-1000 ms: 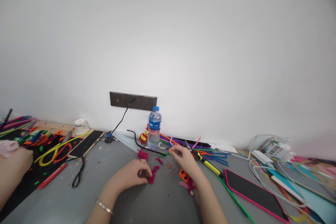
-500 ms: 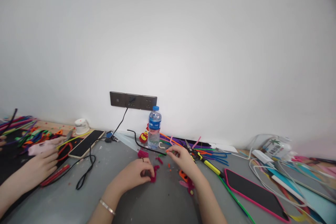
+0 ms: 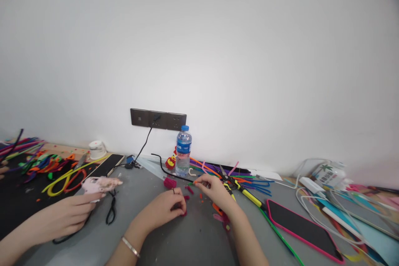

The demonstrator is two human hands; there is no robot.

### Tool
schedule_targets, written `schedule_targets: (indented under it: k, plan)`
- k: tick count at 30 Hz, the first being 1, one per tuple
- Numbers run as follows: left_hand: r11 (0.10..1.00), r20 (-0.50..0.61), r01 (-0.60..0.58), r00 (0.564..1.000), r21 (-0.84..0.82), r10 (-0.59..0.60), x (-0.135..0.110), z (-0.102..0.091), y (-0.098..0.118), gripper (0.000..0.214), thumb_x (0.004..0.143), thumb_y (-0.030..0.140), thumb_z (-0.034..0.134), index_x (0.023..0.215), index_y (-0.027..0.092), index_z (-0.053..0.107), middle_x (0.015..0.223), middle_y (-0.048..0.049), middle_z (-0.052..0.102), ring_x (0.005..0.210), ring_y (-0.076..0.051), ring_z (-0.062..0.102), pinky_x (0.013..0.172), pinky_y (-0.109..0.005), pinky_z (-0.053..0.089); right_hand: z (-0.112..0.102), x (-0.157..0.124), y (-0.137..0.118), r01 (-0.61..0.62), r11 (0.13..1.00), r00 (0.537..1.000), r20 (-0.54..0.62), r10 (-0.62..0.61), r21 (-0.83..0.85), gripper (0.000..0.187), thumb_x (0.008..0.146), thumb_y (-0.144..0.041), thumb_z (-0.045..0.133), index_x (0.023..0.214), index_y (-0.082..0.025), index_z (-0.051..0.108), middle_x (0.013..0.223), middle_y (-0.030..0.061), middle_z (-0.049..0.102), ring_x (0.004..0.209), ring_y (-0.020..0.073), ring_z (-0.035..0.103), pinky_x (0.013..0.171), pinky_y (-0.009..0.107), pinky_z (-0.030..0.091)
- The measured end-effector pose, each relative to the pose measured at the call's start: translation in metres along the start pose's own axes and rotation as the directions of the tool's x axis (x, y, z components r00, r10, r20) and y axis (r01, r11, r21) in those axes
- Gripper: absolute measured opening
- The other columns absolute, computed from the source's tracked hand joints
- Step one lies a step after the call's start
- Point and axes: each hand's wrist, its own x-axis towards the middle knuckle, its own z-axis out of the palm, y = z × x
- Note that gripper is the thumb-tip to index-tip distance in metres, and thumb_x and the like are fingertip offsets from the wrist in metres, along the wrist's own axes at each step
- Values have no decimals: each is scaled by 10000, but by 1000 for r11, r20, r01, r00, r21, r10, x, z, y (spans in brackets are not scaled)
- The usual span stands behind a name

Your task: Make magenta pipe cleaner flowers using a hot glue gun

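My left hand (image 3: 165, 211) rests low over the grey table, thumb and fingers closed round a magenta fuzzy piece (image 3: 184, 213) that is mostly hidden. Across from it, my right hand (image 3: 213, 191) pinches a small orange bit (image 3: 195, 182) at its fingertips. The end of a bent black pipe cleaner (image 3: 162, 167) reaches those fingertips; I cannot tell whether they hold it too. Between the hands lie magenta scraps (image 3: 190, 190) and orange crumbs (image 3: 201, 195). A larger magenta fuzzy clump (image 3: 170, 182) sits behind my left hand.
A water bottle (image 3: 183, 153) stands behind my hands, beside a red-yellow figure (image 3: 171, 162). Yellow-handled pliers (image 3: 249, 197) and a pink-edged phone (image 3: 304, 229) lie right. At left, another person's hand (image 3: 59, 218) holds a pink glue gun (image 3: 101, 184) near another phone (image 3: 107, 166).
The other person's hand has moved right with the glue gun. My left hand has shifted slightly right, covering more of the magenta piece. My right hand has edged left.
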Motion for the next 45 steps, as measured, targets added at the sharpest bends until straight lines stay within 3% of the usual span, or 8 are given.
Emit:
schedule_targets:
  k: [4, 10, 15, 20, 24, 29, 34, 45]
  plan:
    - [1000, 1, 24, 1000, -12, -24, -1, -2, 4, 123, 747, 137, 559, 807, 189, 652, 866, 0, 567, 691, -129, 501, 634, -214, 385, 2, 1, 6, -37, 999, 998, 49, 36, 10, 148, 766, -234, 582, 785, -172, 716, 699, 32, 664, 587, 159, 557, 560, 253, 420]
    - [994, -104, 89, 991, 56, -83, -4, -5, 6, 60, 775, 255, 593, 779, 195, 595, 781, 14, 585, 697, -143, 511, 634, -227, 360, 3, -2, 6, -51, 999, 989, 137, 50, 3, 96, 708, -167, 628, 745, -164, 716, 678, 21, 651, 577, 142, 548, 552, 229, 411]
    - [990, -64, 122, 991, 73, -118, -3, -4, 3, 144, 678, 230, 669, 787, 203, 579, 775, 28, 604, 683, -141, 507, 603, -221, 341, 4, -5, 6, -68, 994, 990, 114, 78, -91, 296, 647, -22, 548, 847, -170, 707, 719, 18, 640, 640, 153, 547, 584, 229, 412]
    - [984, -51, 135, 990, 115, -130, -4, -3, 6, 160, 668, 211, 651, 793, 214, 551, 766, 38, 605, 675, -142, 511, 582, -226, 317, 3, -4, -3, -30, 997, 998, 56, 35, -77, 198, 726, -123, 569, 884, -167, 680, 718, 15, 621, 633, 156, 541, 597, 244, 417]
    - [974, -93, 153, 986, 168, -139, -4, 2, 7, 223, 667, 266, 668, 830, 225, 520, 814, 23, 621, 717, -167, 538, 598, -243, 315, 5, -4, -11, -19, 1000, 991, 132, 19, -5, 157, 768, -147, 541, 853, -174, 670, 697, 4, 625, 579, 135, 527, 553, 226, 397]
    - [983, -62, 135, 990, 127, -128, -4, 3, 9, 197, 686, 175, 587, 856, 230, 504, 824, 21, 598, 727, -165, 530, 610, -238, 330, 8, -5, -15, -43, 999, 980, 194, 38, 20, 136, 734, -124, 567, 806, -167, 675, 641, -8, 596, 597, 133, 517, 548, 214, 373]
    - [988, -23, 142, 990, 53, -141, -3, 0, 10, 208, 689, 147, 564, 867, 228, 494, 791, 36, 562, 700, -150, 503, 603, -227, 334, 11, -8, -18, -76, 989, 929, 369, 24, 125, 76, 703, -173, 635, 766, -170, 679, 641, -21, 608, 595, 122, 510, 544, 202, 365]
    - [993, -2, 115, 993, -14, -115, -4, -4, 8, 182, 696, 218, 632, 863, 221, 560, 815, 39, 566, 735, -149, 511, 618, -220, 352, 18, -9, -12, -125, 983, 908, 414, 60, 131, 54, 682, -163, 640, 723, -154, 674, 666, -12, 651, 616, 129, 545, 558, 202, 377]
